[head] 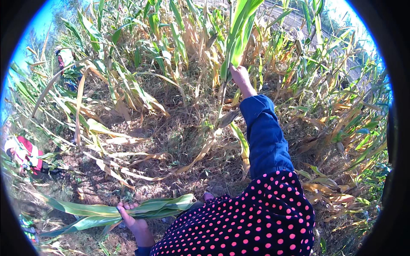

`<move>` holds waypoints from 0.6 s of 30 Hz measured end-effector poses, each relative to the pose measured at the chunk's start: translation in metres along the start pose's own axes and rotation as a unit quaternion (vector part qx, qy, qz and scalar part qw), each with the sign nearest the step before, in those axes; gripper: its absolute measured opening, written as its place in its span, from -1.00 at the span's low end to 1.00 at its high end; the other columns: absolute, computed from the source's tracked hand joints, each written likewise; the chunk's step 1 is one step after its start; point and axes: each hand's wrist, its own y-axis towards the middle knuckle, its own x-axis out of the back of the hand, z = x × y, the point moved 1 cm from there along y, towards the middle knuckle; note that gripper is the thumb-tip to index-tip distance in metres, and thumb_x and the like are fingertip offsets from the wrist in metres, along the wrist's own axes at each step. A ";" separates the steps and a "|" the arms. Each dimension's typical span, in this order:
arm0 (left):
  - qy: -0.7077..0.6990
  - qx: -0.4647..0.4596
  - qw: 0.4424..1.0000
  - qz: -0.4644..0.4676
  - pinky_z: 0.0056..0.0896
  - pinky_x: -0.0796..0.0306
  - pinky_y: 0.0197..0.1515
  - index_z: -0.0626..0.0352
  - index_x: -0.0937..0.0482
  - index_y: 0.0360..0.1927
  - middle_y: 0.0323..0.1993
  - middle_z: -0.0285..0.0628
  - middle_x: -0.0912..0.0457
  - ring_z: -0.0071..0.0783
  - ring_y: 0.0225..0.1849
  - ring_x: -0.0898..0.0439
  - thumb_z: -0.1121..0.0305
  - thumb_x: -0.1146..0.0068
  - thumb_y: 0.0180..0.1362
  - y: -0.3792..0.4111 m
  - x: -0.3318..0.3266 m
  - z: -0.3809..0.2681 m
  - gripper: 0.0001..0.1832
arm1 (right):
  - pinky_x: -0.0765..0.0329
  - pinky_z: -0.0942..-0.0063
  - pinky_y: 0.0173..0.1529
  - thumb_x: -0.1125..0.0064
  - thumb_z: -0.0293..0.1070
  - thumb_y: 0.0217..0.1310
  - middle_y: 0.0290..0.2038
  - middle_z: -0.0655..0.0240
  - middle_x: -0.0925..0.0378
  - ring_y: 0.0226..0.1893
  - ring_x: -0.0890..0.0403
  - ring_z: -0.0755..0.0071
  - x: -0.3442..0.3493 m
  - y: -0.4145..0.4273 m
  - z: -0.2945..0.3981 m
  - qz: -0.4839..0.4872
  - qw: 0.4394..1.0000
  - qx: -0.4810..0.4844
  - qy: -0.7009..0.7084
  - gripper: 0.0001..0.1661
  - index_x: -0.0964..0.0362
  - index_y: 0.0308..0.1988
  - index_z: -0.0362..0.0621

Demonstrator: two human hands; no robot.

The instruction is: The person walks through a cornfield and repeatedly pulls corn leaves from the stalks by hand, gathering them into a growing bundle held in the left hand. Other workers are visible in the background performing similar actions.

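Note:
My left hand [133,220] is closed around a bundle of long green maize leaves [160,206], held low and level in front of my body. Higher up, my right arm reaches out to a standing maize stalk [221,99]. The fingers of my right hand [239,76] grip the base of a broad green maize leaf [238,41] beside that stalk; part of the grip is hidden behind the hand. A dry-husked maize ear [229,118] hangs from the same stalk, below my right hand.
Standing maize plants [179,41] with green and yellowed leaves fill the far side. Drooping dry leaves [128,156] cross the grassy ground [153,128]. One person [27,155] is at the left; another person [65,64] stands farther back among the plants.

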 end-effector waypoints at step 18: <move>-0.004 0.013 1.000 -0.008 -0.42 -0.36 -0.21 0.02 -0.35 -0.22 -0.50 -0.41 -0.32 -0.57 -0.42 -0.33 0.16 -0.02 0.27 -0.004 0.001 -0.002 -0.79 | -0.34 0.62 -0.67 0.19 -0.10 0.38 -0.66 0.49 -0.41 -0.72 -0.41 0.58 -0.008 -0.050 -0.065 0.173 0.901 -0.290 0.270 -0.66 -0.40 -0.37 -0.03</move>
